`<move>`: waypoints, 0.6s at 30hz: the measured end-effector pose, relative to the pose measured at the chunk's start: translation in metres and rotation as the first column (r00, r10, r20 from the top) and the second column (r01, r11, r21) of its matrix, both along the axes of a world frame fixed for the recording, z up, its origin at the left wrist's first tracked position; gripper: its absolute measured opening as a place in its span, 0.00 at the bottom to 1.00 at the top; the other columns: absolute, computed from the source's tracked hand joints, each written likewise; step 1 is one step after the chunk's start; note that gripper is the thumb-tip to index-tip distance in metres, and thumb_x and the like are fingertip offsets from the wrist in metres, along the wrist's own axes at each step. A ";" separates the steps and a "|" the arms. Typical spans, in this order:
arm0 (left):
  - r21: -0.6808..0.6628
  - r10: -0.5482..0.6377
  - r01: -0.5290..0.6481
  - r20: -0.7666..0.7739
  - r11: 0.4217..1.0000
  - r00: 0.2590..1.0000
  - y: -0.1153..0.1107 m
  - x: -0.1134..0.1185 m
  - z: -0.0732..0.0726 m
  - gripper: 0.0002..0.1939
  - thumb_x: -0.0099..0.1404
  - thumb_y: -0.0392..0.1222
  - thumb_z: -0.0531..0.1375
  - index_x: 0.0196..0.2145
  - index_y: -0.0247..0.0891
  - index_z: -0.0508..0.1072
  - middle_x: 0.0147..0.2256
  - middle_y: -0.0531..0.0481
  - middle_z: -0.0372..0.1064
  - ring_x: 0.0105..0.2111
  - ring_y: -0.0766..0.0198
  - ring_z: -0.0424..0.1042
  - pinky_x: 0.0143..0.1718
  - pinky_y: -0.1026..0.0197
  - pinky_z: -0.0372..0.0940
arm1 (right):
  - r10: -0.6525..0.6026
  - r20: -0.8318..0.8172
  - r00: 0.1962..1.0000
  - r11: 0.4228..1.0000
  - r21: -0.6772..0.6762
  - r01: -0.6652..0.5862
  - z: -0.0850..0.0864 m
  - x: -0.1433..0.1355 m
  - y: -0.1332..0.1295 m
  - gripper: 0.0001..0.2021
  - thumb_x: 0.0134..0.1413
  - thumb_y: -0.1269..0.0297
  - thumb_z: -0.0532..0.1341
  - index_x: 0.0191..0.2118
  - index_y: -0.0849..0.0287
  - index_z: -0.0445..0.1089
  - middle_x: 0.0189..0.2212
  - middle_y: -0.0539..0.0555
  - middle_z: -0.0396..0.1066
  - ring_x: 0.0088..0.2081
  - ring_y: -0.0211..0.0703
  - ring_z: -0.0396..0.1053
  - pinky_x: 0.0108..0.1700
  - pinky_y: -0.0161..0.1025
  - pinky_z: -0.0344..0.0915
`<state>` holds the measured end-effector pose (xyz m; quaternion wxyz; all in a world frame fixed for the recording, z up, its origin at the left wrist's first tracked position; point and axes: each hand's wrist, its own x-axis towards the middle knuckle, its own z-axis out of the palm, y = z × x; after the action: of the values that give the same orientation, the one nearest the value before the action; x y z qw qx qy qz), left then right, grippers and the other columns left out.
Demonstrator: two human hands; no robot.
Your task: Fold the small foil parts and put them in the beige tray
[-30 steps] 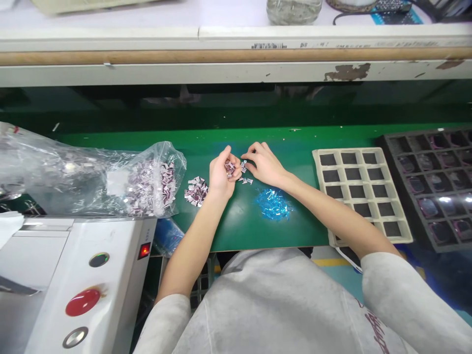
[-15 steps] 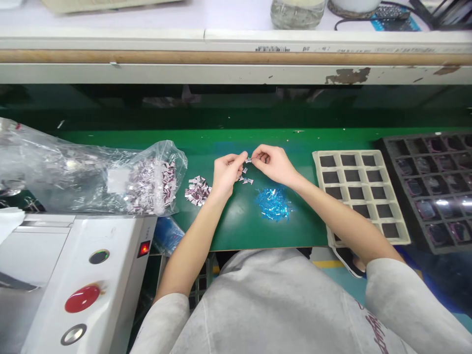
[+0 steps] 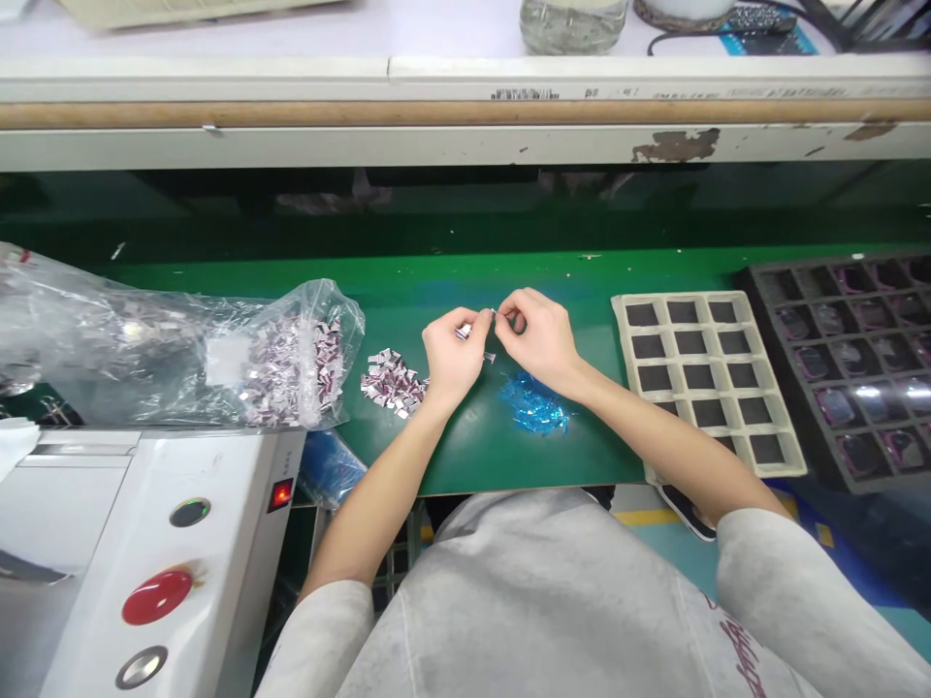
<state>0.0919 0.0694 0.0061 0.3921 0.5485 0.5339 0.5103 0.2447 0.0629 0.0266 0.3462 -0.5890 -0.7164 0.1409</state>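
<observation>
My left hand (image 3: 455,357) is closed, and a small silvery-and-dark piece (image 3: 463,332) shows among its curled fingers. Thumb and finger of my right hand (image 3: 539,334) pinch together at the left fingertips; a tiny piece there is too small to name. Under the hands, another little piece (image 3: 490,358) lies on the green mat. Left of my left hand is a pile of small flat purple-and-silver pieces (image 3: 395,382). Below my right hand lies a heap of thin, shiny blue strips (image 3: 536,403).
A clear plastic bag (image 3: 331,359) of similar pieces lies at left, behind a white machine (image 3: 240,514) with a red button (image 3: 157,596). At right stand a cream compartment tray (image 3: 673,361) and a black tray (image 3: 796,383) holding dark parts. A shelf edge (image 3: 436,145) crosses the back.
My left hand has turned, bringing a small piece among its fingers into sight. Fewer loose pieces show beneath the hands. Both hands stay close together, and the view has shifted slightly.
</observation>
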 end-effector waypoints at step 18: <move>0.127 0.074 -0.058 -0.125 0.990 0.989 -0.005 0.004 -0.001 0.17 0.71 0.46 0.66 0.25 0.40 0.75 0.23 0.54 0.70 0.26 0.64 0.65 0.33 0.59 0.59 | -0.039 0.008 0.999 0.986 0.165 0.037 -0.006 -0.006 -0.006 0.08 0.69 0.68 0.60 0.35 0.55 0.71 0.33 0.52 0.74 0.32 0.41 0.69 0.37 0.41 0.63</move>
<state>0.0959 0.0641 0.0053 0.3048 0.5856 0.5436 0.5183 0.2386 0.0568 0.0209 0.3925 -0.5728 -0.7161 0.0711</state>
